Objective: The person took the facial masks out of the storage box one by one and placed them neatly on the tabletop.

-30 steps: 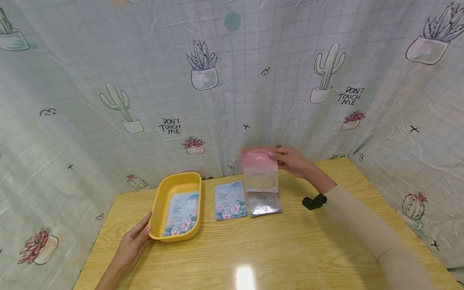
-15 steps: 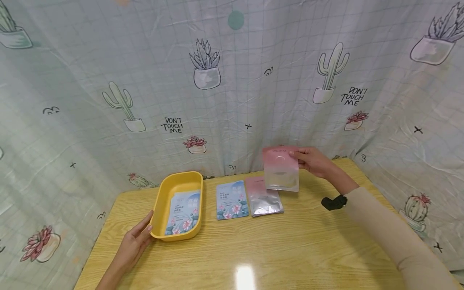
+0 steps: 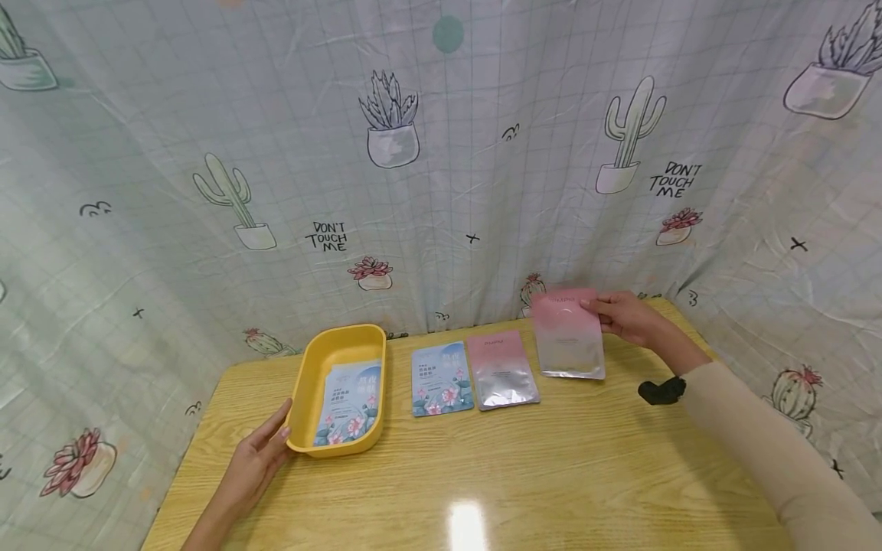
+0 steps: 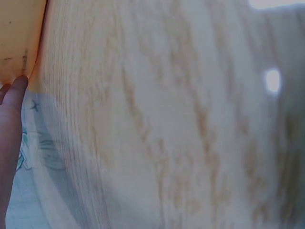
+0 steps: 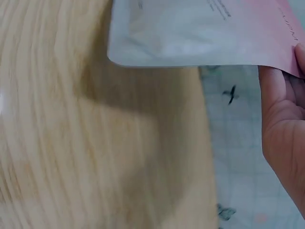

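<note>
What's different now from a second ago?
The right hand has carried the pink-and-silver packet to the right. It was covering the top of the other pink-and-silver packet, which now shows whole. Nothing was let go. The left hand stayed at the yellow tub, and both blue flowered packets stayed put, one inside the tub, one on the table.

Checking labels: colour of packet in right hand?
The packet fades from pink to silver; clearest in head view.

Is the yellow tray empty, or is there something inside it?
Not empty: the head view shows at least one blue floral packet inside the yellow tray; anything beneath is hidden.
</note>
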### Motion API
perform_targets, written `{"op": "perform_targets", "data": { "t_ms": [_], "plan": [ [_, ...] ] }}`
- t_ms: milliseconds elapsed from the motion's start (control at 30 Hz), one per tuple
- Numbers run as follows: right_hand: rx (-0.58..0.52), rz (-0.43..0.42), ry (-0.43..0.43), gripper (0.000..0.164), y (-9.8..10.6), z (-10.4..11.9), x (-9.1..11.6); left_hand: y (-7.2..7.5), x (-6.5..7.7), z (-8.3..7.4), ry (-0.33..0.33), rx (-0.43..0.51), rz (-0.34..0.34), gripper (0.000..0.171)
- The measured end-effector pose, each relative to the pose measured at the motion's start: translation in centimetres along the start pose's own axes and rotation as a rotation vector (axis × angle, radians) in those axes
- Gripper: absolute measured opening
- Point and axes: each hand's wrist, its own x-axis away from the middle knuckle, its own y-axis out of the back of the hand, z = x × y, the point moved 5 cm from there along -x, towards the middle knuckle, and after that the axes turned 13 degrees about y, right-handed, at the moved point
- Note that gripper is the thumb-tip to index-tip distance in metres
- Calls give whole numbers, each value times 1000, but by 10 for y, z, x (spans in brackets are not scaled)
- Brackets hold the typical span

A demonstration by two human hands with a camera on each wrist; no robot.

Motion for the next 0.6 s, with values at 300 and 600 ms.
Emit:
{"op": "perform_targets", "data": {
  "t_ms": [300,600],
  "plan": [
    [110,12,-20,24,14,-41,-6,0,1,1,12,5,-5,65],
    [355,-2,3,20,8,-63,-19,1,-1,1,-5,0,-1,63]
  ]
}}
